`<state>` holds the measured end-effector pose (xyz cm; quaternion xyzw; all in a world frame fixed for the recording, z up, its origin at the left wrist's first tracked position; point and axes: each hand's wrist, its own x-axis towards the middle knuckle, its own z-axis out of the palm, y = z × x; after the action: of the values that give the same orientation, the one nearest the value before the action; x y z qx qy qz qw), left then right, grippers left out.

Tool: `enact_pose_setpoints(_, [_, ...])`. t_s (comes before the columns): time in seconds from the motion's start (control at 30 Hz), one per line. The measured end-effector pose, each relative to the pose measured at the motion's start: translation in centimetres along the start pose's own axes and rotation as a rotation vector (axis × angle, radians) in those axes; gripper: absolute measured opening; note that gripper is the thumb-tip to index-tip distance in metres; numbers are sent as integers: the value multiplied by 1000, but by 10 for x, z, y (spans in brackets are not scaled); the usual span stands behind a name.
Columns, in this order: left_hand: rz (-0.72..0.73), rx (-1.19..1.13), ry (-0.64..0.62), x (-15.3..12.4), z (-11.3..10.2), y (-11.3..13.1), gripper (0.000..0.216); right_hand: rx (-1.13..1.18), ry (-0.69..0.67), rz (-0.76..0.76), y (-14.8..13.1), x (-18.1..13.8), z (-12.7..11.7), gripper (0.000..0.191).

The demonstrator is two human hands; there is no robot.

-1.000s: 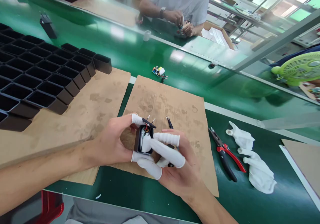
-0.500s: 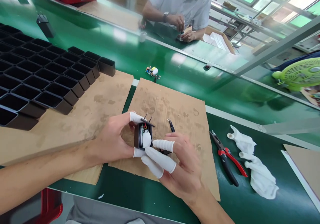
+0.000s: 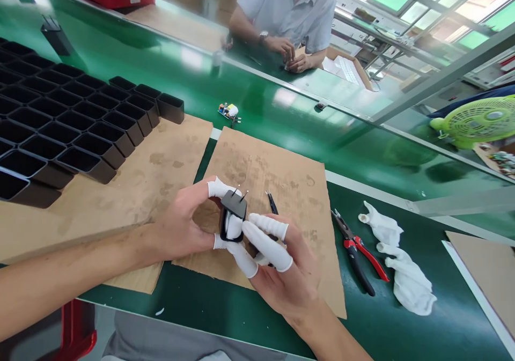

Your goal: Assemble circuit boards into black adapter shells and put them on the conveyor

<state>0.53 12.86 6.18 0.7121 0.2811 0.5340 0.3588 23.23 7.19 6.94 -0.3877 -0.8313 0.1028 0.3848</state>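
Observation:
Above the cardboard, my left hand [image 3: 183, 219] grips a black plug adapter case [image 3: 222, 224] between thumb and fingers, with white finger cots on the tips. A black plate with two metal pins [image 3: 234, 204] lies tilted over the upper part of the case's opening. White padding [image 3: 234, 226] shows inside below the plate. My right hand [image 3: 281, 264], also in white finger cots, closes on the right and lower side of the case with bent fingers. Just beyond that hand, black tweezers [image 3: 272, 203] lie on the cardboard, partly hidden by it.
Rows of black cases [image 3: 92, 152] stand at left. A circuit board [image 3: 229, 111] and a pinned adapter [image 3: 56, 36] sit farther back. Red-black pliers [image 3: 356, 251] and white cloth pieces [image 3: 410, 280] lie at right. A co-worker's hands [image 3: 293, 55] work across the bench, near a green fan [image 3: 478, 119].
The pinned plate has swung down over the case's opening, covering wires that showed before. My right fingers have shifted closer around the case. The co-worker's hands have come together.

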Motion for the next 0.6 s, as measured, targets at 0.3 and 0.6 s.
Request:
enact_pose_setpoints(0.3, [68,128,75,-4,3,-4,49,-1,75,-39,-1,-3,10,76])
enact_pose_setpoints(0.6, [22,187,186,-9,3,-5,59,710,356,655,-1,25,5,16])
